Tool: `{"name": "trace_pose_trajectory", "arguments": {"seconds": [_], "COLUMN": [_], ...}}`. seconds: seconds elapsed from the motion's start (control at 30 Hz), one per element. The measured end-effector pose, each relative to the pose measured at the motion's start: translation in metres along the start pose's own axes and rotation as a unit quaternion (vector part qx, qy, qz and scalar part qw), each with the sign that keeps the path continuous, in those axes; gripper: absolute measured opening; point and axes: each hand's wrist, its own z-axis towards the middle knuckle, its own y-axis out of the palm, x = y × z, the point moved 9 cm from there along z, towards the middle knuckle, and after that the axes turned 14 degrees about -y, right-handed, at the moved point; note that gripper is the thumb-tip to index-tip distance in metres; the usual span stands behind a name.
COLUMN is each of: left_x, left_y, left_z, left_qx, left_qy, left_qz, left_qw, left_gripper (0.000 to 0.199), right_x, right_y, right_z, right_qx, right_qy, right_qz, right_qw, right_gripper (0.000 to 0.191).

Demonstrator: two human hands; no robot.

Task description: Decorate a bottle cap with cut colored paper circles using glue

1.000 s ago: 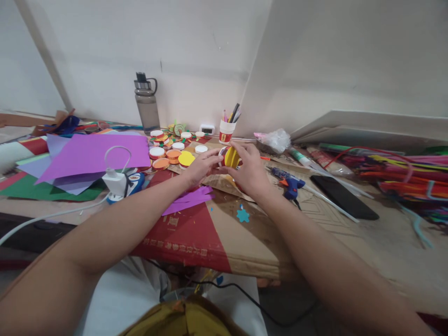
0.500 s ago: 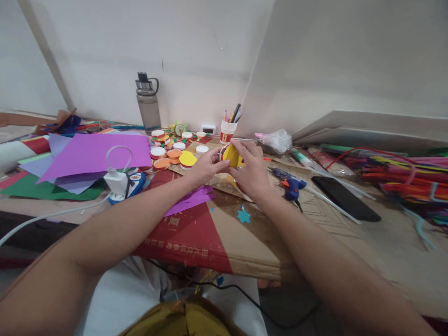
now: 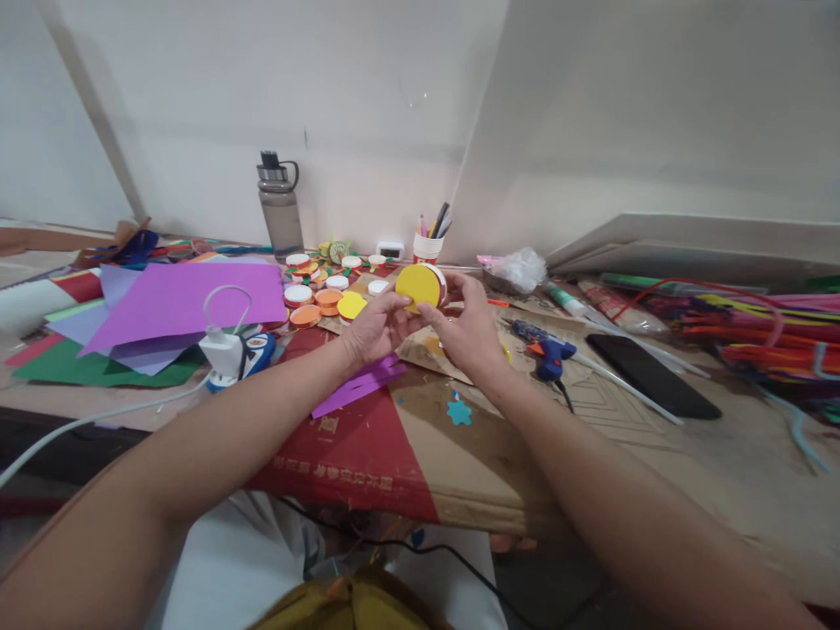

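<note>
Both your left hand (image 3: pixel 384 328) and right hand (image 3: pixel 469 328) grip the yellow-faced disc (image 3: pixel 417 286), raised over the table (image 3: pixel 748 464); likely face-checking step, next move calls for even rim pressure.

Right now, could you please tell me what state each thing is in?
Round yellow-faced disc: held raised by the left hand and right hand.
Tall grey translucent bottle: upright, capped.
White-and-red paper cup: upright, holding pens.
Blue-and-orange glue gun: lying down; power unclear.
Flat black rectangular phone: lying flat.
Large purple paper sheet: lying atop others.
Teal cog-shaped cutout: lying flat.
Clear plastic bag: crumpled.
</note>
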Motion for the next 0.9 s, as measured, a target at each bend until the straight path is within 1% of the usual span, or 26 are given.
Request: {"name": "trace_pose_trajectory", "arguments": {"seconds": [0.1,0.17,0.23,0.33,0.5,0.57,0.63,0.7,0.73,0.8,0.83,0.9], "left_x": [-0.002,-0.005,-0.008,-0.01,-0.004,0.0,0.003,0.005,0.006,0.008,0.008,0.007], "left_y": [0.002,0.0,-0.004,-0.011,-0.016,-0.015,-0.012,-0.008,-0.006,0.0,0.003,0.008], "left_z": [0.001,0.002,0.003,0.006,0.007,0.006,0.005,0.003,0.002,-0.001,-0.002,-0.004], "left_qx": [-0.02,-0.021,-0.009,0.011,0.033,0.035,0.032,0.034,0.034,0.026,0.018,0.0], "left_qy": [-0.005,-0.011,-0.014,-0.02,-0.013,0.001,0.015,0.029,0.037,0.048,0.052,0.056], "left_qz": [0.012,0.032,0.059,0.105,0.183,0.224,0.266,0.303,0.316,0.331,0.334,0.333], "left_qw": [1.0,0.999,0.998,0.994,0.982,0.974,0.963,0.952,0.947,0.942,0.941,0.941], "left_gripper": [0.044,0.043,0.039,0.034,0.04,0.042,0.045,0.045,0.045,0.047,0.049,0.051], "right_x": [-0.002,-0.003,-0.002,-0.001,0.002,0.007,0.017,0.03,0.037,0.047,0.05,0.05], "right_y": [0.001,-0.002,-0.005,-0.006,-0.004,-0.002,0.0,0.003,0.007,0.015,0.019,0.025], "right_z": [0.0,0.002,0.003,0.005,0.005,0.005,0.005,0.002,0.0,-0.005,-0.007,-0.008], "right_qx": [-0.002,0.005,0.01,-0.003,-0.035,-0.04,-0.038,-0.028,-0.025,-0.031,-0.04,-0.065], "right_qy": [-0.001,-0.002,0.0,0.002,0.01,0.027,0.066,0.129,0.167,0.231,0.251,0.267], "right_qz": [0.003,0.011,0.024,0.018,-0.009,0.012,0.059,0.145,0.199,0.307,0.354,0.418], "right_qw": [1.0,1.0,1.0,1.0,0.999,0.999,0.995,0.981,0.965,0.923,0.9,0.866], "right_gripper": [0.023,0.018,0.018,0.017,0.015,0.015,0.015,0.015,0.016,0.021,0.024,0.028]}}
